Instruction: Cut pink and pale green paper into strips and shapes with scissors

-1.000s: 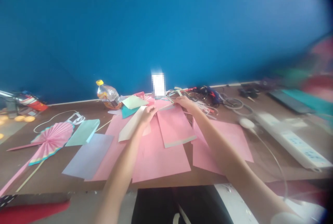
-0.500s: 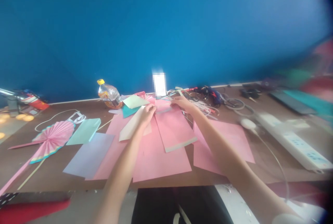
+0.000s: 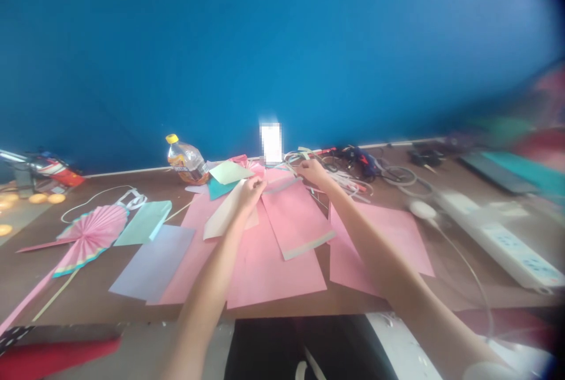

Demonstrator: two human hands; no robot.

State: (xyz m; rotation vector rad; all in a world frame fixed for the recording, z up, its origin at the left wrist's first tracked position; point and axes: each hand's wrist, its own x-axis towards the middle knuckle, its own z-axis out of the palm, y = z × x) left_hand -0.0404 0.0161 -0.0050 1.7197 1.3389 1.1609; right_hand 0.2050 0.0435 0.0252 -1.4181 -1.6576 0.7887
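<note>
A pink sheet of paper (image 3: 298, 215) lies on larger pink sheets, with a pale grey strip along its near edge and another across its far part. My left hand (image 3: 252, 192) is closed at its far left edge, fingertips pinched on the paper. My right hand (image 3: 313, 173) is at the far right corner, fingers bent together; whatever they may hold is too small to make out. A cream sheet (image 3: 223, 215) lies partly under my left wrist. Beyond it are a pale green sheet (image 3: 229, 172) and a teal piece of paper (image 3: 218, 190).
A pink paper fan (image 3: 92, 230), a mint folded paper (image 3: 143, 223) and a lilac sheet (image 3: 154, 262) lie left. A bottle (image 3: 188, 162) stands by the blue wall. Tangled cables (image 3: 353, 180) and a power strip (image 3: 503, 239) are right, with a bright blurred rectangle (image 3: 271, 143) ahead.
My right hand has shifted slightly right and away from the sheet's far corner, showing more of the far grey strip. My left hand has stayed at the left edge.
</note>
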